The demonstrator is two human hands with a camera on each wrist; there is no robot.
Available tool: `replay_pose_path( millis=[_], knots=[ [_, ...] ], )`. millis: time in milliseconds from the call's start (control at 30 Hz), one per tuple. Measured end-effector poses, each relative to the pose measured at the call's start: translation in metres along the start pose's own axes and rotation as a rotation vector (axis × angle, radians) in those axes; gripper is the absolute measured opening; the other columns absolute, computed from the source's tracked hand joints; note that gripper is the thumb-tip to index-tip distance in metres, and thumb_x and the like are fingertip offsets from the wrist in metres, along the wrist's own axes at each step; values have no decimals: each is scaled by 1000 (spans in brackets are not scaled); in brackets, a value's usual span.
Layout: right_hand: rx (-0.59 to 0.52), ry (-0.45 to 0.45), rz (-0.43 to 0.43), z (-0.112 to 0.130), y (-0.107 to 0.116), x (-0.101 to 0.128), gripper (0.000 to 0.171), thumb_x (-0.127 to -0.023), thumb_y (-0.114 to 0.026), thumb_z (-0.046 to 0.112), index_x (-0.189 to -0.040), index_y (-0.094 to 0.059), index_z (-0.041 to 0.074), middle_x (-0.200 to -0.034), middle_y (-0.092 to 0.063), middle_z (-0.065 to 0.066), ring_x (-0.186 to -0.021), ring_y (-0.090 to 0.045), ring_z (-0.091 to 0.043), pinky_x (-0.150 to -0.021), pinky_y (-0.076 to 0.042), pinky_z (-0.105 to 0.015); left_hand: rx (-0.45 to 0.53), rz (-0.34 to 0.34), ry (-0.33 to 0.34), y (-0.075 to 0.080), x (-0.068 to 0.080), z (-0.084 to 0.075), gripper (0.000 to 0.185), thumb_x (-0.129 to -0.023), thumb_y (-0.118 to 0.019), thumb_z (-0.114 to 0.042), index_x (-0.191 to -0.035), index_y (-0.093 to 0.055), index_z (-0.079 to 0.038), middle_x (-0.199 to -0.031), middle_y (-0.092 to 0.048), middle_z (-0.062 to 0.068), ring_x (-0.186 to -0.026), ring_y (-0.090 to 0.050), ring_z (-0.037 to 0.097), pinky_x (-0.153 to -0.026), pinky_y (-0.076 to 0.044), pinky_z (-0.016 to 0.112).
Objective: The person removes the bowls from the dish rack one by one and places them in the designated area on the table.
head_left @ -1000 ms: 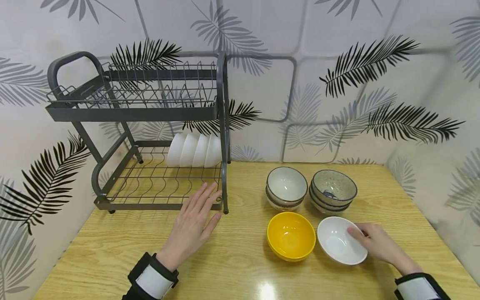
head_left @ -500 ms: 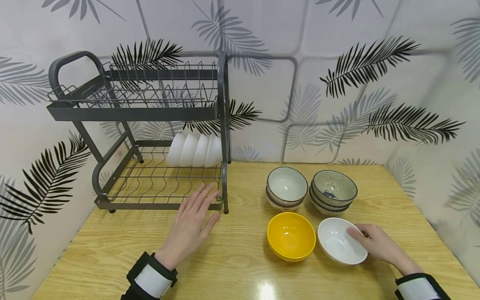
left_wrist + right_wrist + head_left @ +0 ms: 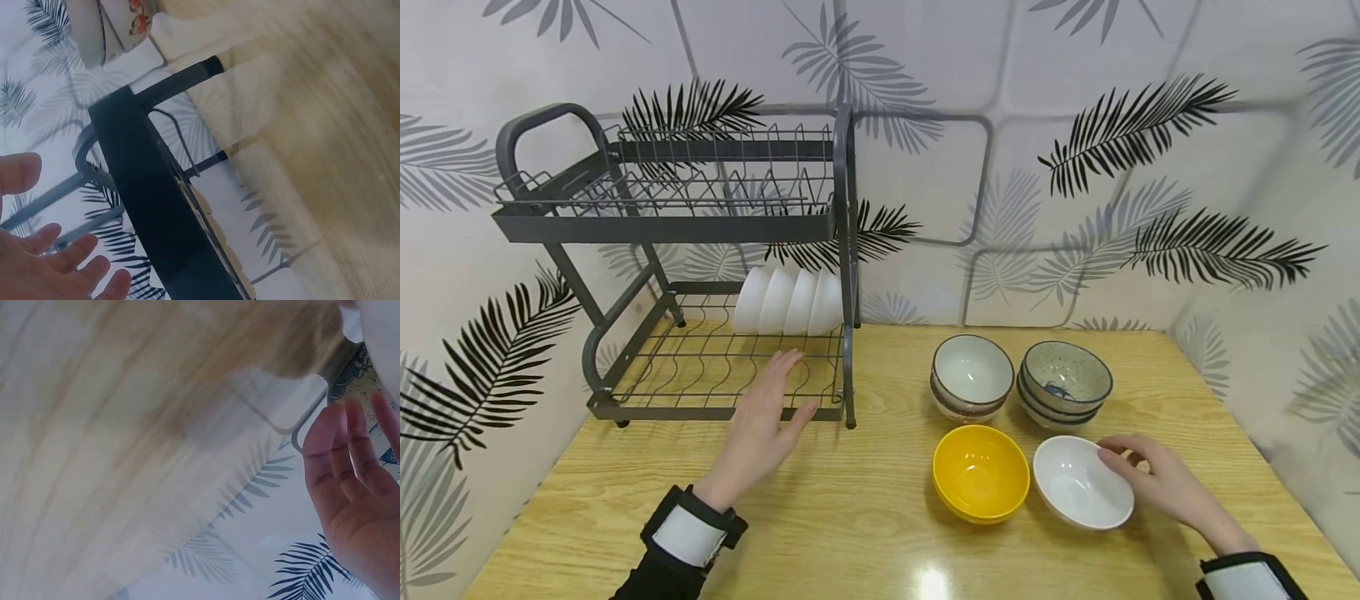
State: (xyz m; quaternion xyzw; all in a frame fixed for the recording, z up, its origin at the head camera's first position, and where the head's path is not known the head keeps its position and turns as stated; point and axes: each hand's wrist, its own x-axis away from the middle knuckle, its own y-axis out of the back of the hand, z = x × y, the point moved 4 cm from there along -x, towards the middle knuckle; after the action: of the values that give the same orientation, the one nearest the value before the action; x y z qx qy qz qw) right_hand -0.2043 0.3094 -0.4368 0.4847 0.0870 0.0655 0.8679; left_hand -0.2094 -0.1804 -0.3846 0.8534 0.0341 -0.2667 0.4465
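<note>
While right hand [image 3: 1157,479] is pinching only the far rim of shallow white ceramic bowl [image 3: 1078,483] w/ curled fingertips and left hand [image 3: 763,425] is hovering flat & empty by the dark grey two-tier wire dish rack [image 3: 700,375], bowl is risking tipping or sliding into the glossy yellow bowl [image 3: 980,471] alongside.

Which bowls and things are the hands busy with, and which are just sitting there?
In use:
white bowl, right hand pinching its rim
dish rack, left hand at its lower shelf

Just sitting:
yellow bowl
two bowl stacks
white bowls in the rack
</note>
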Motion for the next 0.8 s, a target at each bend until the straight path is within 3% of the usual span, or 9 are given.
replay_pose_path(
  millis=[200, 467, 600, 800],
  knots=[
    [-11, 51, -91, 4, 4, 5, 25, -99, -64, 24, -114, -73, 6, -114, -71, -16, -90, -54, 8, -69, -51, -26, 100, 27, 97, 14, -14, 15, 64, -102, -59, -22, -154, -29, -1, -157, -36, 27, -143, -37, 48, -111, -37, 69],
    [-74, 78, -223, 7, 9, 9, 19, -99, -62, 15, -111, -73, 6, -111, -70, -16, -93, -44, 22, -65, -50, -19, 234, 57, 208, 34, -38, 38, 65, -105, -52, -20, -155, -20, 6, -160, -25, 32, -150, -23, 49, -120, -25, 66],
    [-83, 74, -278, 10, 11, 9, 17, -99, -63, 15, -111, -73, 8, -110, -70, -14, -96, -41, 26, -66, -49, -18, 262, 67, 237, 41, -50, 47, 66, -105, -51, -19, -154, -17, 9, -161, -20, 34, -151, -19, 50, -122, -21, 65],
    [-101, 79, -333, 15, 13, 10, 17, -100, -61, 15, -111, -73, 7, -113, -69, -12, -102, -38, 29, -69, -49, -15, 277, 88, 300, 45, -64, 60, 70, -105, -51, -20, -156, -12, 9, -159, -20, 35, -150, -22, 50, -121, -24, 65]
  ],
)
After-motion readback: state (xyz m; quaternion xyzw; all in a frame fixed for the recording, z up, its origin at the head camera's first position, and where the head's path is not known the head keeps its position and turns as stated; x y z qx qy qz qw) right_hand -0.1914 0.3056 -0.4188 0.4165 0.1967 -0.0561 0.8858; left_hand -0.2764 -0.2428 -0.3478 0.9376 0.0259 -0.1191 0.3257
